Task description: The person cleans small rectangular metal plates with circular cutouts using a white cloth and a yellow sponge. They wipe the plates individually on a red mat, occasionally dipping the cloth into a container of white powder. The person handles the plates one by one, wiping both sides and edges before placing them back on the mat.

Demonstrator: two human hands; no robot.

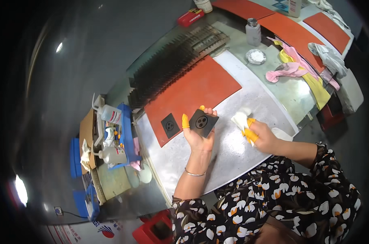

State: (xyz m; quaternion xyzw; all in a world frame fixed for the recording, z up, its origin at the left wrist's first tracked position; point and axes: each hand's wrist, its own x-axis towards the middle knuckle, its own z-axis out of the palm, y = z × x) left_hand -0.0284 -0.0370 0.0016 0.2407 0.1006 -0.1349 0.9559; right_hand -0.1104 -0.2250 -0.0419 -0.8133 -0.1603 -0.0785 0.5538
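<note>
My left hand (pixel 200 136), with yellow finger cots on the thumb and a fingertip, holds up a dark flat plate (pixel 205 127) with a round cluster of holes. A second dark plate (pixel 169 125) of the same look lies to its left on an orange-red mat (pixel 192 89). To the right, my right hand (pixel 261 136) is closed around a crumpled white cloth (pixel 240 119), apart from the plate. Yellow cots cover some of its fingertips too. Both hands are above a white sheet (pixel 229 162) spread on the table.
A long black slotted rack (pixel 176 61) stands beyond the mat. At the back right are a bottle (pixel 253 32), a small dish of white stuff (pixel 256 56) and pink and yellow cloths (pixel 292 67). On the left, a blue tray (pixel 129 134) and squeeze bottles (pixel 110 114) stand together.
</note>
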